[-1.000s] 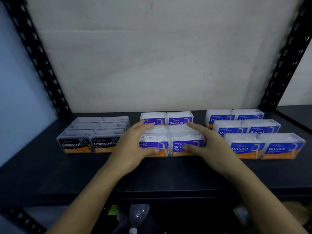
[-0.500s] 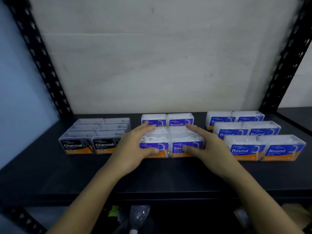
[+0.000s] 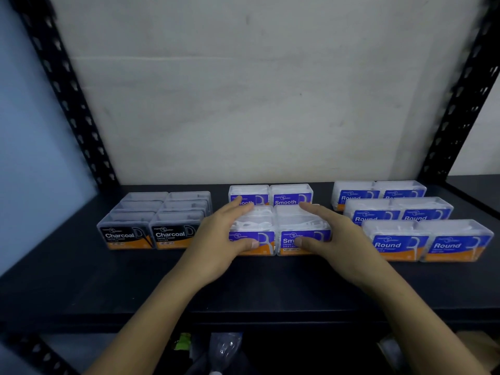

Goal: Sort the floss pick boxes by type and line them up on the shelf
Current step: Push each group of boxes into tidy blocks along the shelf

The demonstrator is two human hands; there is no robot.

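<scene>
Shelf (image 3: 243, 290), three blocks, sorted by type: Charcoal boxes (image 3: 151, 228) on the left, Round boxes (image 3: 433, 239) on the right, Smooth in the middle. All labels face me.

Left grip (image 3: 221, 239): wide open, fingers nearly straight and laid flat over the lid of the left box in the front Smooth pair (image 3: 300, 226), thumb against its label. Right grip (image 3: 335, 239): same on the right box, thumb on the label, fingers along the lid and outer side. Neither grip is closed around a box, and both boxes sit on the shelf, touching each other side by side. My fingertips reach the back Smooth pair (image 3: 290, 196), which stands just behind.

Judgement: sorting looks done and this is squaring-up of the middle block.

Risks from here:
- Uneven push from the two thumbs could twist the front pair and open a wedge between them.
- Too firm a shove could drive the front pair into the back pair and knock that row crooked.
- Lids look like smooth plastic, so flat fingers may slide instead of moving the box.
- My left wrist is near the front Charcoal box and my right wrist near the Round rows. A careless pull-back could drag either block out of line.
</scene>
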